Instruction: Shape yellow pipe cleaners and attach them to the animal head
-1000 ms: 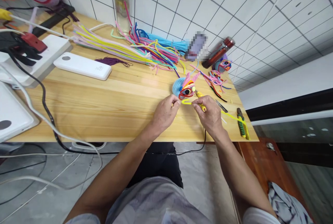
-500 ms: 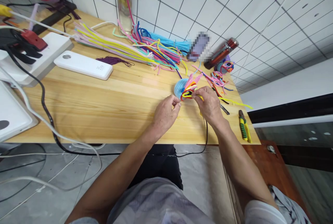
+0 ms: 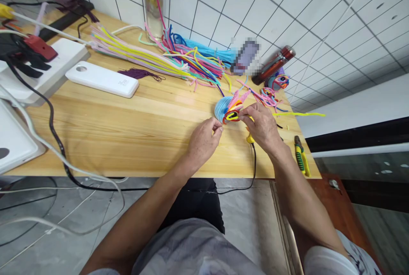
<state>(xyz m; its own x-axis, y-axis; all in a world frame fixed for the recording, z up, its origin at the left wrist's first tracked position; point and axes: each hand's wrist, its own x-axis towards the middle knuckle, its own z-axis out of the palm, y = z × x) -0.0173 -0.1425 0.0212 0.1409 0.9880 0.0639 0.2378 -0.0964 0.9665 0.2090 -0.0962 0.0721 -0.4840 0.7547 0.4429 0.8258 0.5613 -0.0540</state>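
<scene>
Here's the right hand [image 3: 259, 122], thumb and fingertips pinching a yellow pipe cleaner [image 3: 302, 114], and it's all about that line: the long axis runs nearly level, nine o'clock to three. The bent end pokes out toward nine, right in front of the dark eye of a blue craft figure [image 3: 221, 108]; whether it touches the eye, I can't tell from here. The long tail shoots out past the knuckles to three o'clock.

Over to the left hand [image 3: 204, 139]: thumb and forefinger drawn together at the tips, low by the figure's near edge, and I cannot tell whether anything sits between them. From those fingertips the figure lies at one o'clock, just beside; from the right fingertips it's at nine, very near. The right is the hand on the wire, the left well clear of its tail.

Around them on the tabletop [image 3: 153, 134], a corded tool [image 3: 250, 139] sits at about seven o'clock from the right hand, pliers [image 3: 302, 156] out at four, and a heap of pipe cleaners [image 3: 143, 56] up at ten from the figure.
</scene>
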